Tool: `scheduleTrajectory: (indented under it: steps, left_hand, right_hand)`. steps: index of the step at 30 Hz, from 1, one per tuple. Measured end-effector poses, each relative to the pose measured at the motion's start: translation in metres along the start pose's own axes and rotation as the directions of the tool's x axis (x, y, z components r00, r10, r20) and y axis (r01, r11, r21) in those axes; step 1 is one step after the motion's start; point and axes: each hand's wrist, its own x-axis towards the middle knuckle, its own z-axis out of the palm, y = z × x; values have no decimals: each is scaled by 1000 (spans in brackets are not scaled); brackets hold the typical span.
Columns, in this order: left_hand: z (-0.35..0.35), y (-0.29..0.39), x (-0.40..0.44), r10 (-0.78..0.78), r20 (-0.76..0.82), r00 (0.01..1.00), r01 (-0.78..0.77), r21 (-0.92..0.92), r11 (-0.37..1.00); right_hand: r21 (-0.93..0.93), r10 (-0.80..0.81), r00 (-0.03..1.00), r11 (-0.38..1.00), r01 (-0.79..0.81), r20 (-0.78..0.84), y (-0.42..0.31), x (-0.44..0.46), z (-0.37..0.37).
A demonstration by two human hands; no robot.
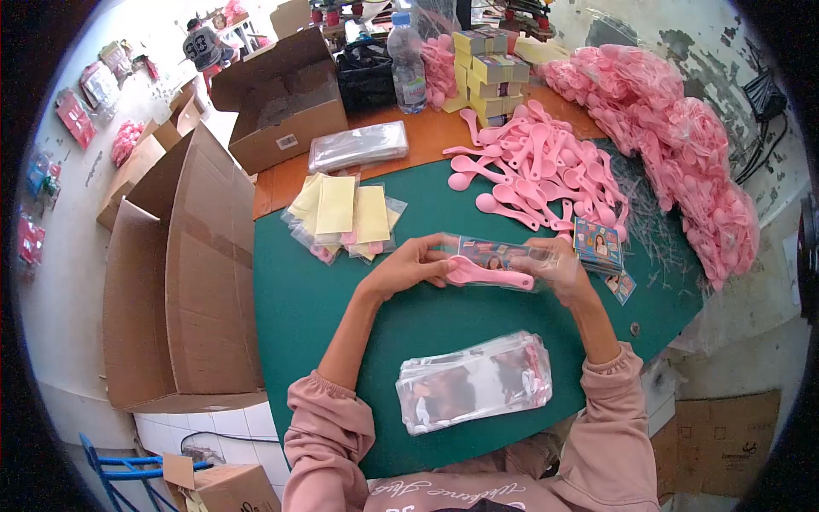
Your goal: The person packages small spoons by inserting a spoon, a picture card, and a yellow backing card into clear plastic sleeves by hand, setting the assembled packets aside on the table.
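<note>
My left hand (415,266) is closed on the bowl end of a pink spoon (499,276) and on a printed blue card (483,251) lying behind it. My right hand (563,271) grips a clear plastic bag (546,263) around the handle end; how far the spoon and card sit inside it is hard to tell. Just beyond my right hand is a stack of printed cards (597,243), with a loose card (620,287) beside it. A pile of clear plastic bags (473,384) lies in front of me on the green table (333,299).
Loose pink spoons (537,162) are heaped at the back, beside long bagged bundles of spoons (674,145). Packed bags with yellowish cards (350,213) lie at left. A water bottle (407,64), stacked card bundles (493,77) and open cardboard boxes (213,282) surround the table. Someone (205,47) is far back.
</note>
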Motion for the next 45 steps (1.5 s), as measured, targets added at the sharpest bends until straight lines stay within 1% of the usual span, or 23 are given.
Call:
scheduleTrajectory:
  steps: [3,4,5,7,8,9,11,13,15,20,22,29,31,32,34,37,38,39,40,41,43,44,45]
  left_hand:
    - [6,-12,7,119,-81,990,-119,1,993]
    - [14,-18,9,324,-280,904,-294,144,945]
    - [21,-17,5,327,-287,901,-295,148,944]
    - [36,-10,-8,131,-478,869,-189,-74,979]
    - [41,-11,-17,-36,-338,940,-113,-411,905]
    - [45,-13,-22,-39,-340,940,-110,-408,906]
    - [53,-17,-31,-149,-284,947,-41,-568,822]
    - [56,-14,-36,-179,-303,936,-14,-540,842]
    - [59,-14,-37,-112,-340,934,-32,-391,920]
    - [56,-14,-38,-147,-259,955,43,-368,929]
    - [55,-10,-38,-198,-239,950,91,-395,914]
    - [52,-5,-38,-249,-206,946,145,-418,897]
    - [51,-5,-38,-249,-207,946,140,-431,891]
    - [51,-5,-38,-245,-211,946,128,-450,884]
    - [51,-8,-36,-240,-219,946,114,-467,877]
    - [53,-19,-31,-170,-293,941,26,-438,899]
    - [55,-20,-31,-140,-353,925,13,-339,941]
    - [57,-21,-30,-104,-408,907,5,-235,972]
    - [58,-22,-29,-101,-407,908,5,-231,973]
    - [60,-22,-28,-79,-432,898,-8,-196,981]
    - [61,-20,-29,-57,-452,890,-19,-162,987]
    - [61,-15,-29,-69,-470,880,-43,-222,974]
    - [62,-12,-29,-81,-488,869,-70,-283,957]
  right_hand:
    - [-31,-160,986,987,159,-41,16,19,-4]
    - [-60,-258,963,966,253,-79,17,26,-4]
    - [-59,-262,962,964,258,-72,8,31,1]
    - [-469,-439,889,817,335,-131,-17,32,18]
    - [-427,-415,909,831,358,-46,-26,28,28]
    - [-423,-416,908,832,359,-47,-30,24,34]
    - [-507,-441,843,673,538,309,-29,12,44]
    - [-529,-443,840,654,541,313,-17,6,50]
    - [-534,-374,849,661,527,374,-13,1,53]
    - [-529,-374,832,646,550,409,-8,-1,59]
    - [-595,-402,790,520,614,463,-5,-2,59]
    - [-683,-481,720,293,669,499,-5,-5,65]
    - [-742,-510,661,65,667,550,-8,-7,69]
    - [-741,-511,660,65,669,551,-8,-7,70]
    - [-765,-536,626,-58,641,566,-8,-9,73]
    - [-771,-527,629,-82,632,572,2,-8,74]
    - [-771,-530,628,-82,631,570,5,-8,75]
    - [-754,-531,643,12,656,551,7,-8,76]
    - [-731,-531,659,104,674,533,8,-7,75]
    - [-733,-533,659,102,673,530,6,-6,72]
    - [-475,-435,724,553,684,536,-2,-3,57]
    - [-479,-435,724,550,684,535,-11,-3,48]
    - [-376,-321,764,723,579,559,-23,-4,35]
